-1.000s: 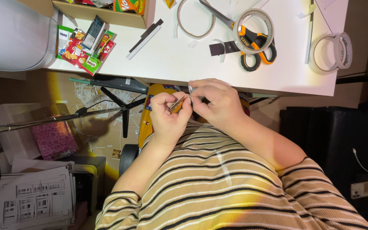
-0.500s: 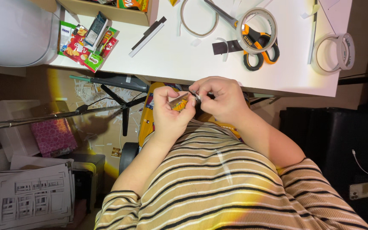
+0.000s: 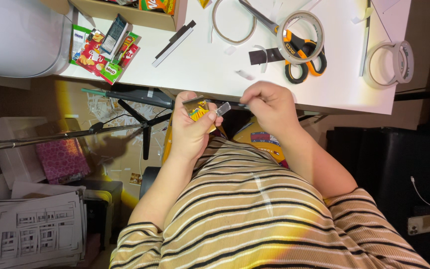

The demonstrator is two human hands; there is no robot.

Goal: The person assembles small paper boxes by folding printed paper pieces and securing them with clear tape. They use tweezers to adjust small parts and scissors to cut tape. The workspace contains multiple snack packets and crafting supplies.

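Here, the left hand (image 3: 191,130) grips a small yellow packet (image 3: 198,108) while the right hand (image 3: 269,103) pinches clear tape (image 3: 223,108), not yet pressed down.

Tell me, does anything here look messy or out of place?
Yes. Small paper scraps litter the floor under the white table. A few white strips lie loose on the table near the orange-handled scissors. The hands themselves look tidy.
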